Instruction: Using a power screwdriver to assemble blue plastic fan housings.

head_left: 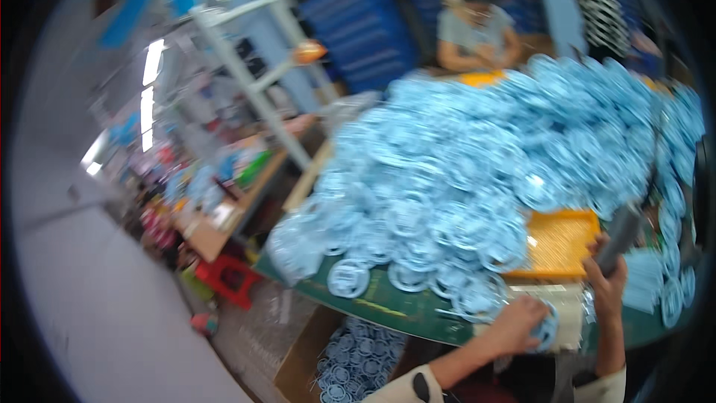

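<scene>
At the table's near edge, my left hand (517,325) is closed on a light blue round plastic piece (550,330), which is partly hidden by the fingers. To its right, my right hand (610,280) is raised and wrapped round a grey cylindrical tool (620,239); motion blur hides what kind of tool it is. A pale flat pad (568,310) lies beneath and between the hands. Just beyond it sits a yellow tray (563,242). A large heap of similar light blue round pieces (440,157) covers much of the table.
The green tabletop (380,302) shows along the near edge. Below it, a cardboard box (298,354) holds more blue pieces. Light blue flat sheets (643,280) lie at the right. Across the heap sits another person (477,26). A red stool (227,280) stands at left.
</scene>
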Tool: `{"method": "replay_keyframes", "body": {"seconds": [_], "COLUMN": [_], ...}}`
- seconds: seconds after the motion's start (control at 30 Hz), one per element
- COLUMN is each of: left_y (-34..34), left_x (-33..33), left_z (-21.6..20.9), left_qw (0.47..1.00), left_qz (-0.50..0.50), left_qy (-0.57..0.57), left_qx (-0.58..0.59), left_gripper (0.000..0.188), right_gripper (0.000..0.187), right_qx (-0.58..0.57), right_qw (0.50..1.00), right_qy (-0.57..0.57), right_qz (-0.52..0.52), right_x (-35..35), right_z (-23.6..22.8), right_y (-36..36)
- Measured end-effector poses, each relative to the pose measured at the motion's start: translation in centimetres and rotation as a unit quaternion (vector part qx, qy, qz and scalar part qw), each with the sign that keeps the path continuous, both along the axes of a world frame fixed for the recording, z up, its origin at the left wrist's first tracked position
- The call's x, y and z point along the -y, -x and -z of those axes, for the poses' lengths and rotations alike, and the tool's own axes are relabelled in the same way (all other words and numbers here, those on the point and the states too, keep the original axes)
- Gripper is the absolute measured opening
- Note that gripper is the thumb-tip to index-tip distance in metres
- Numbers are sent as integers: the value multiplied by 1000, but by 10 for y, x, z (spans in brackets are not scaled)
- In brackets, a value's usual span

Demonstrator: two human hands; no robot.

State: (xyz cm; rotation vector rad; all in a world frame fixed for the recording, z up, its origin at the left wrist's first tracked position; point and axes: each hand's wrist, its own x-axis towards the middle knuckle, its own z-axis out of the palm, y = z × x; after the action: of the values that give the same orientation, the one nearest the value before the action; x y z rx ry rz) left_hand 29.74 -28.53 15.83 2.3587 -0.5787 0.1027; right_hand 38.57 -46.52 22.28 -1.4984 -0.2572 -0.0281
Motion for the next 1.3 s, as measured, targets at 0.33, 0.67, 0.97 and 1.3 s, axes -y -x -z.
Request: {"method": "replay_keyframes", "body": {"seconds": [0.33,0.67,0.97,1.3], "left_y": [30,46,54,56], "left_x": [-7,-11,-18,-17], "left_z": [-54,-84,-88,-92], "left_qw": [983,925,927,932], "left_qz": [-96,-158,-209,-154], "left_qy": [154,329,259,309], "left_qx": [4,102,174,108], "left_gripper": [66,56,57,56], "right_gripper": [56,34,31,37], "right_qx": [129,26,121,157], "right_qw": [982,971,960,934], "right_qy": [116,53,19,107], "right_qz": [75,-230,-251,-303], "right_x": [28,-4,-17,-8], "right_z": [50,-3,-5,-33], "right_y": [-12,79,74,79]}}
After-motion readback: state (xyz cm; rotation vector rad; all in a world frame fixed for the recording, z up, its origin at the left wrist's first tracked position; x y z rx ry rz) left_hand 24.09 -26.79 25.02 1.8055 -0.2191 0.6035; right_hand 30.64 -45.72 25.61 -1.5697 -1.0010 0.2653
